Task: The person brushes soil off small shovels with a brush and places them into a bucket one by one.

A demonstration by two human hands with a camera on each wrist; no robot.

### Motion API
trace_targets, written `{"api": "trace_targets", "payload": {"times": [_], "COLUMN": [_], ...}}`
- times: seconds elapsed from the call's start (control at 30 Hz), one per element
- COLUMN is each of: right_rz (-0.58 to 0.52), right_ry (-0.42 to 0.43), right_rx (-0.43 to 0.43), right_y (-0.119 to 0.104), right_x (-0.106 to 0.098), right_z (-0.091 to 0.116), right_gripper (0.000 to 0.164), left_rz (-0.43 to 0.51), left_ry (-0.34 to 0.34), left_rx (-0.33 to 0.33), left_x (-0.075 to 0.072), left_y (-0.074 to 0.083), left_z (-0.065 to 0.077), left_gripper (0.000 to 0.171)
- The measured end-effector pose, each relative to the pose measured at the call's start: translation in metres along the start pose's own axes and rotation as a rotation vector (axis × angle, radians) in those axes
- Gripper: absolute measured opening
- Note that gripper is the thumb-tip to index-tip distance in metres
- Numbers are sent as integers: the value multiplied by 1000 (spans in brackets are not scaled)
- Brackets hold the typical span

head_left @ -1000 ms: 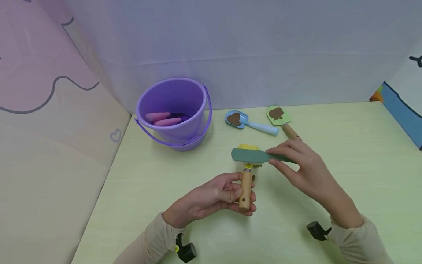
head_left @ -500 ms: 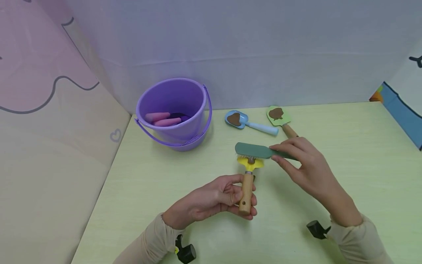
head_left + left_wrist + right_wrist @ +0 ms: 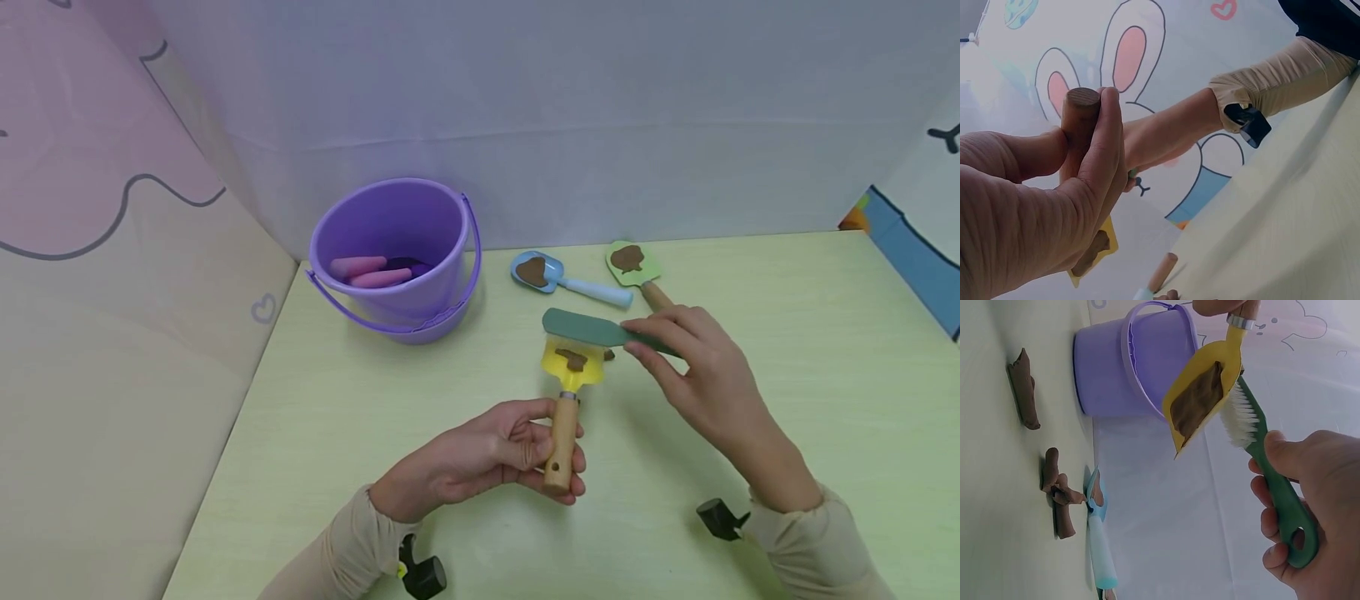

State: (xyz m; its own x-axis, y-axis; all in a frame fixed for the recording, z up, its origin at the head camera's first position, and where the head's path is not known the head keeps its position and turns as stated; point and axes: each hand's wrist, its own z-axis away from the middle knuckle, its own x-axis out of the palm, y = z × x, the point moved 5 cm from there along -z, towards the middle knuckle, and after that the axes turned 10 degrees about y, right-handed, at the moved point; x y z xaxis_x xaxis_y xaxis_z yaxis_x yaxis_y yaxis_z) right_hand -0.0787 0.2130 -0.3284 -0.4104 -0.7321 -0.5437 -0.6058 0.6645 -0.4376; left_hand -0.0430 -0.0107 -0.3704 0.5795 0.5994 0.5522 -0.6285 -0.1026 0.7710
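My left hand [image 3: 517,450] grips the wooden handle [image 3: 562,442] of a small yellow shovel [image 3: 572,379], its blade pointing away from me above the table. Brown clay-like material [image 3: 1197,400] sticks to the blade's face. My right hand [image 3: 697,367] pinches a green brush [image 3: 581,327] between thumb and fingers in the head view. In the right wrist view its fingers wrap the brush handle [image 3: 1288,506]. White bristles [image 3: 1239,415] stand right at the blade, at its far end in the head view. Brown lumps [image 3: 1060,494] lie on the table, mostly hidden behind the shovel in the head view.
A purple bucket [image 3: 442,292] with pink-handled things [image 3: 381,277] inside stands at the back left. A blue scoop [image 3: 596,292] and a light green shovel [image 3: 651,271] lie near the back edge, both with brown patches on their heads. A cloth wall rises behind the table [image 3: 825,375].
The brush has moved away from me and slightly right, from across the yellow blade to its far end. The blade's face and its brown patch have come into view. The left hand barely moved.
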Motion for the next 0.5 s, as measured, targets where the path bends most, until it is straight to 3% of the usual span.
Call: {"api": "trace_targets", "payload": {"times": [0.1, 0.3, 0.43, 0.5], "right_rz": [-34, -166, -239, -254], "right_ry": [0, -50, -64, -67], "right_rx": [29, 43, -9, -37], "right_y": [-1, -5, -6, -7], "right_x": [-2, -1, 0, 1], "right_z": [0, 1, 0, 0], "right_gripper": [25, 44, 25, 27], "left_rz": [-7, -5, -7, -6], "left_ry": [0, 5, 11, 18], "left_rx": [-3, 14, 29, 27], "left_x": [0, 0, -1, -1], "left_y": [0, 1, 3, 3], "left_z": [0, 1, 0, 1], "left_gripper": [35, 43, 52, 52]}}
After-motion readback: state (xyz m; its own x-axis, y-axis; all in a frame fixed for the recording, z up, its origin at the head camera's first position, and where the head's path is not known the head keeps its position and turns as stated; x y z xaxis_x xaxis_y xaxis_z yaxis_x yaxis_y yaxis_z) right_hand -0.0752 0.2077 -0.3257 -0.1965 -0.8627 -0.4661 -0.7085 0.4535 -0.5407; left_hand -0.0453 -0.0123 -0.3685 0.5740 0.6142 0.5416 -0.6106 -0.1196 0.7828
